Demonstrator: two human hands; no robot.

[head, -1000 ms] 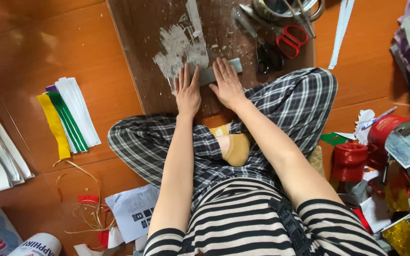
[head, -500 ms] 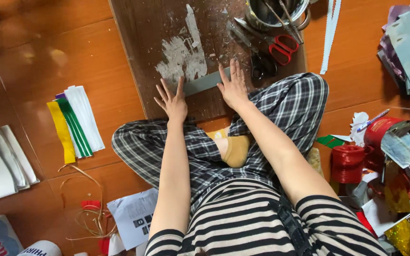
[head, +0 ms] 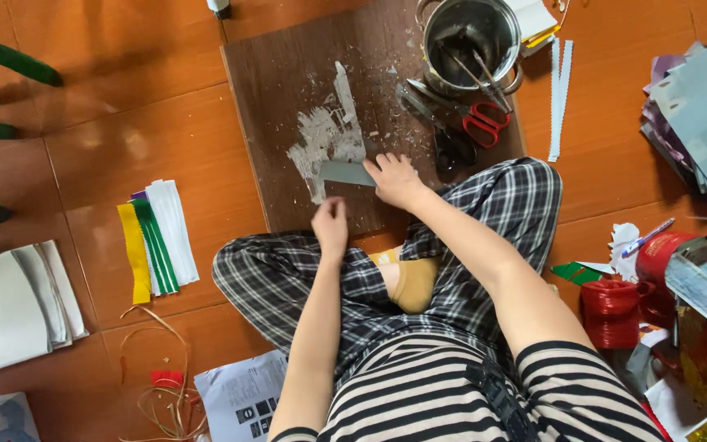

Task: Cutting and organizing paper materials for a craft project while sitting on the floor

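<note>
Grey strip point(head: 347, 173) looks thin, light, bendy; our right hand point(head: 396, 179) presses its three-o'clock end flat, fingers spread; left hand point(head: 330, 225) hovers loosely curled, empty.

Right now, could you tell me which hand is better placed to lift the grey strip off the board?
Probably the right hand: its fingers already rest on the grey strip, while the left hand hovers apart.

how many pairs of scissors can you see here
2. The red-handled scissors lie on the dark board beside the metal pot; the black-handled scissors lie just below them, near the right hand. More may be hidden in the pot.
</note>
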